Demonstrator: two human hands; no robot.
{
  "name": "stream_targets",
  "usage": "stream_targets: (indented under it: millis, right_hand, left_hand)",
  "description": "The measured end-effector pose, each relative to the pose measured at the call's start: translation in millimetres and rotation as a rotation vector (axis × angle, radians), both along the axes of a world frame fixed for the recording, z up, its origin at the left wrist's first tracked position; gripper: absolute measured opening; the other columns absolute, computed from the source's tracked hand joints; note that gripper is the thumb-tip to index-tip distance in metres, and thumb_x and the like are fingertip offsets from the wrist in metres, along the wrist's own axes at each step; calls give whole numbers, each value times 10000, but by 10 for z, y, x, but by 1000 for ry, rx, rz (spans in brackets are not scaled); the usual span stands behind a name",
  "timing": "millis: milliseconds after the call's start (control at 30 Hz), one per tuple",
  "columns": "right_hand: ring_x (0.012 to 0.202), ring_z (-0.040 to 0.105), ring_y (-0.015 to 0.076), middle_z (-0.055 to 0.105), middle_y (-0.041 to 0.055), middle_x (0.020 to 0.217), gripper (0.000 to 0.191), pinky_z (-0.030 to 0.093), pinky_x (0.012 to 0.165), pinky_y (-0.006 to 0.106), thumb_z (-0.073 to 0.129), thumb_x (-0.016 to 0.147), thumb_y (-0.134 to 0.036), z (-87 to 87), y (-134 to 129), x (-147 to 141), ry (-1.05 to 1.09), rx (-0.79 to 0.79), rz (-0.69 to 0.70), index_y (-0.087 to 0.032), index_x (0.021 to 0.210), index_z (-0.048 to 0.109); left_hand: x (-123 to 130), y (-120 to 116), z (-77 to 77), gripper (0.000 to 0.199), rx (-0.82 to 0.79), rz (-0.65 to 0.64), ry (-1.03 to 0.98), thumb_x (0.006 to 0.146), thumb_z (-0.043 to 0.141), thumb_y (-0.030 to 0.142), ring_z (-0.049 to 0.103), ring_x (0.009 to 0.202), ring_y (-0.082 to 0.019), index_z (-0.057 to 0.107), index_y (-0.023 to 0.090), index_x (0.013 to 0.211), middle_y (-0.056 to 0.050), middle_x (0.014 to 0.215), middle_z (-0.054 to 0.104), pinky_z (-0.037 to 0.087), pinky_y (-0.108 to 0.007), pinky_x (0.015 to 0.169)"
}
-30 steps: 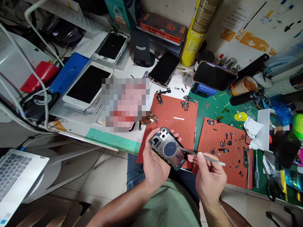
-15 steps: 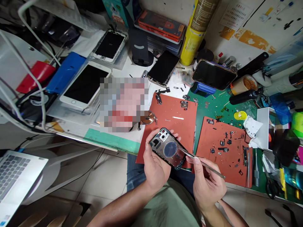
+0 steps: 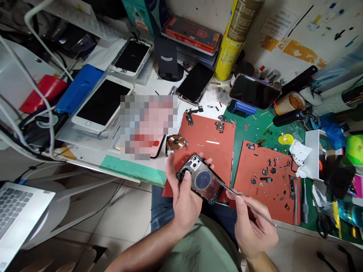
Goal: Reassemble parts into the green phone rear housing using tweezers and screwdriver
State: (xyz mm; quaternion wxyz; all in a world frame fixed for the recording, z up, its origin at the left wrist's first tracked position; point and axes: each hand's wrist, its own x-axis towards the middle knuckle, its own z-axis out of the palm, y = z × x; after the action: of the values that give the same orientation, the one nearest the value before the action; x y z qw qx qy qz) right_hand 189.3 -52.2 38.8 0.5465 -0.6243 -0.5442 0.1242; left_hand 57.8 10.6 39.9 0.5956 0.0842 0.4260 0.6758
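left hand point(image 3: 185, 206) partly hides phone shell point(image 3: 204, 180); right hand point(image 3: 255, 224), the tweezers point(image 3: 229, 189).

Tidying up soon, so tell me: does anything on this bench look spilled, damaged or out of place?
Yes. Tiny scraps litter the green mat, off the red mats, like stray debris. A crumpled tissue sits by the parts, and the wall has ragged orange patches.

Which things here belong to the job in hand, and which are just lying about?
In the job:
phone shell, in the left hand
tweezers, in the right hand
probably the loose parts on the red mats

Seemingly just lying about:
white phone
yellow can
laptop
scissors
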Motion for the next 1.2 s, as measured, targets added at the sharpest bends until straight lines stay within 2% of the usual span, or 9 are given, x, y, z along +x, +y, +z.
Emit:
stream_targets:
  millis: [67, 167, 367, 633, 833, 933, 1067, 1133, 1200]
  right_hand:
    - [850, 890, 290, 891, 77, 1055, 445, 786, 750, 391, 830, 894, 21, 50, -35, 106, -196, 105, 138, -194, 1283, 799]
    - [993, 886, 280, 882, 74, 1173, 520, 782, 823, 380, 803, 928, 2, 194, -43, 246, -452, 143, 357, -231, 1390, 751]
    - [1085, 866, 259, 863, 41, 1247, 407, 745, 973, 374, 827, 939, -45, 384, 93, 356, -670, 219, 635, -251, 1287, 784]
    - [1054, 873, 252, 878, 44, 1185, 345, 754, 913, 324, 791, 961, -64, 464, 281, 250, -723, 224, 726, -242, 1256, 794]
    - [1037, 877, 240, 890, 85, 1102, 184, 739, 950, 313, 801, 957, -42, 455, 325, 226, -750, 283, 719, -170, 1089, 796]
    - [999, 885, 254, 895, 63, 1075, 210, 764, 896, 347, 769, 973, -34, 373, 255, 190, -522, 228, 619, -191, 1110, 797]
    - [683, 865, 247, 863, 35, 863, 142, 759, 643, 314, 767, 1000, -90, 232, 204, 3, 183, 55, 56, -191, 1100, 775]
    - [628, 849, 254, 824, 24, 766, 16, 751, 624, 325, 774, 1024, -176, 189, 223, -95, 439, -54, -27, -181, 1033, 763]
    - [639, 851, 256, 813, 24, 750, 87, 753, 651, 339, 802, 1020, -255, 172, 252, -157, 580, -122, -20, -180, 992, 766]
  left_hand:
    - [-41, -59, -39, 671, 28, -17, 112, 1062, 758, 390, 808, 1235, -280, 432, 537, 1630, -39, 1472, 756, 604, -558, 1141]
    - [-161, -147, -122, 313, 47, -147, 347, 1040, 783, 417, 748, 1319, -321, 766, 315, 1335, -89, 1397, 792, 581, -480, 1162]
    - [-370, -146, -126, 259, -17, -336, 664, 1002, 805, 476, 760, 954, -263, 892, 232, 1011, -73, 988, 851, 595, -317, 868]
    - [-368, -44, -15, 307, 79, -406, 702, 1035, 739, 493, 698, 731, -200, 873, 234, 941, -39, 827, 817, 541, -275, 685]
    - [-346, -69, -101, 349, 13, -426, 606, 1047, 739, 497, 671, 766, -185, 827, 211, 868, -35, 827, 783, 536, -265, 738]
    - [-332, -81, -124, 352, -4, -410, 601, 1049, 736, 502, 674, 781, -191, 836, 211, 878, -38, 830, 784, 534, -271, 756]
    - [-326, -78, -100, 357, -14, -386, 648, 1029, 750, 511, 667, 726, -194, 848, 215, 854, -36, 792, 788, 530, -276, 702]
    - [-326, -74, -81, 348, -7, -377, 678, 1021, 755, 511, 677, 733, -196, 857, 222, 854, -37, 803, 803, 542, -277, 716]
    - [-323, -72, -66, 339, -1, -374, 716, 1021, 750, 506, 691, 750, -194, 864, 228, 865, -38, 821, 817, 552, -269, 726]
